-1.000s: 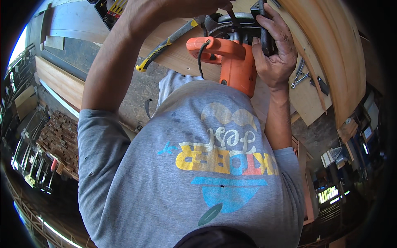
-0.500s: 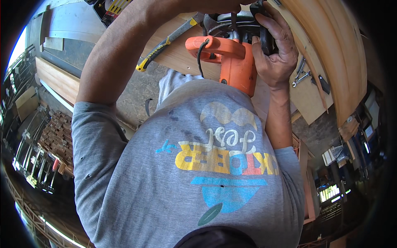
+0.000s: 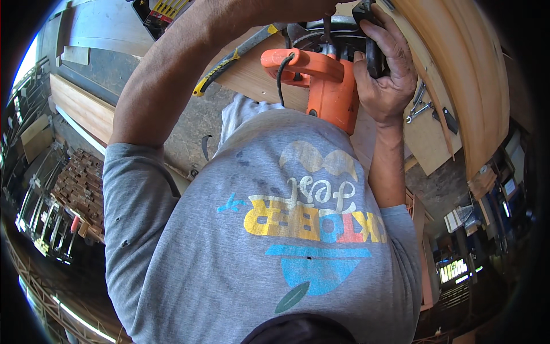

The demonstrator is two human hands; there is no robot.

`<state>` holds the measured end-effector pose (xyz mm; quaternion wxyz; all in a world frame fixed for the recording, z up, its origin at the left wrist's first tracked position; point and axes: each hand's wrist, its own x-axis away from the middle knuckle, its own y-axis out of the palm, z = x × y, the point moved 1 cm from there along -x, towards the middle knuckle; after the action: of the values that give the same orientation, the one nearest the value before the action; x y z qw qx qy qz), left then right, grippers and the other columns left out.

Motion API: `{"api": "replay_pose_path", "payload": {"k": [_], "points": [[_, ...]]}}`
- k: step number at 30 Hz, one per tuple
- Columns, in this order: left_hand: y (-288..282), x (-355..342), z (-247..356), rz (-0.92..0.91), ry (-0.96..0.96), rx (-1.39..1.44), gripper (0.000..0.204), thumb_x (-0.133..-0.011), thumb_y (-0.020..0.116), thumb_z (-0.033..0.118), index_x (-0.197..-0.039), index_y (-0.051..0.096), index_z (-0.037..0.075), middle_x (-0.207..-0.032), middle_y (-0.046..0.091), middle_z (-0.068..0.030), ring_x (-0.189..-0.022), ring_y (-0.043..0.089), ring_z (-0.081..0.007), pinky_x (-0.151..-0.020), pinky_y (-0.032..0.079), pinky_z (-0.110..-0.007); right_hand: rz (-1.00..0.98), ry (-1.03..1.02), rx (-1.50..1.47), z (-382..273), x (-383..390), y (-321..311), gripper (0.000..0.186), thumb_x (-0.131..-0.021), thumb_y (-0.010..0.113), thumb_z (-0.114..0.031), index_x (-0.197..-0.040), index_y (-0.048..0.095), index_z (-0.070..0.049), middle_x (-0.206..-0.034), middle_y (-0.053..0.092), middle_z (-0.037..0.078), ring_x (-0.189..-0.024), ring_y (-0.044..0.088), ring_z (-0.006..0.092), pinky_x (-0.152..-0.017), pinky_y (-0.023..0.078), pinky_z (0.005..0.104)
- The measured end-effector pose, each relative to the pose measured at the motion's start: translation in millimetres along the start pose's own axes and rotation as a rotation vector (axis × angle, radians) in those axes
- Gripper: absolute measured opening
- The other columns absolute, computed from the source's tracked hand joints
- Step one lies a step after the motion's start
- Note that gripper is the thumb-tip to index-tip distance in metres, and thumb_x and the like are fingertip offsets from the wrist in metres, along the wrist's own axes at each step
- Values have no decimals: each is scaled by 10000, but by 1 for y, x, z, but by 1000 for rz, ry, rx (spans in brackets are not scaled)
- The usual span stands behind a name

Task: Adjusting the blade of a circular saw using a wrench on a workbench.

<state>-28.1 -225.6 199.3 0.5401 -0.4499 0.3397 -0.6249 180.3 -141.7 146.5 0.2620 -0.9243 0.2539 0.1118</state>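
Observation:
An orange corded power saw (image 3: 332, 97) lies in front of my belly, its loop handle to the left and a round metal guard at the far end. My right hand (image 3: 387, 74) is closed around a black grip on the saw's right side, thumb and fingers curled about it. At the top edge, my left hand (image 3: 301, 6) is cut off by the picture, above the metal guard. A dark upright rod (image 3: 327, 28) shows just below it; whether the fingers grip this rod is hidden.
Left of the saw lies a yellow and black utility saw (image 3: 229, 60). Several wrenches (image 3: 418, 109) rest on a board at right, beside large curved wooden planks (image 3: 464, 69). A case of bits (image 3: 163, 14) stands at the top left, with a wooden beam (image 3: 80, 106) below it.
The whole view has shifted slightly, so my arms and the orange saw appear a little farther right. The right hand keeps its hold on the black grip.

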Motion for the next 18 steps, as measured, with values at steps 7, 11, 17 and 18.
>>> {"api": "replay_pose_path", "payload": {"k": [7,11,17,18], "points": [[48,36,-22,351,-48,468,48,-886,728,53,-854,692,43,-675,634,-72,-506,556,-143,-498,486,-270,2,10,-6,-1,-1,-4,541,-756,612,113,-1260,689,-69,-1422,611,139,-1237,629,242,-1066,492,332],[104,63,-37,381,-285,489,115,-916,771,149,-934,763,36,-756,725,-86,-486,592,-142,-460,480,-240,0,10,7,-1,-1,-4,533,-763,607,113,-1258,688,-69,-1419,613,134,-1233,629,239,-1065,491,329],[171,93,-35,570,-382,989,149,-860,824,71,-825,693,11,-689,664,-24,-555,556,-72,-528,482,-230,-10,6,-8,-3,0,0,519,-765,605,116,-1249,684,-52,-1421,607,150,-1239,625,246,-1064,495,333],[174,93,-33,563,-394,1016,144,-862,823,69,-827,696,9,-690,664,-22,-559,555,-69,-529,480,-228,-13,8,-4,-3,-1,0,519,-764,605,117,-1250,683,-50,-1422,605,152,-1242,623,248,-1067,494,335]]}}
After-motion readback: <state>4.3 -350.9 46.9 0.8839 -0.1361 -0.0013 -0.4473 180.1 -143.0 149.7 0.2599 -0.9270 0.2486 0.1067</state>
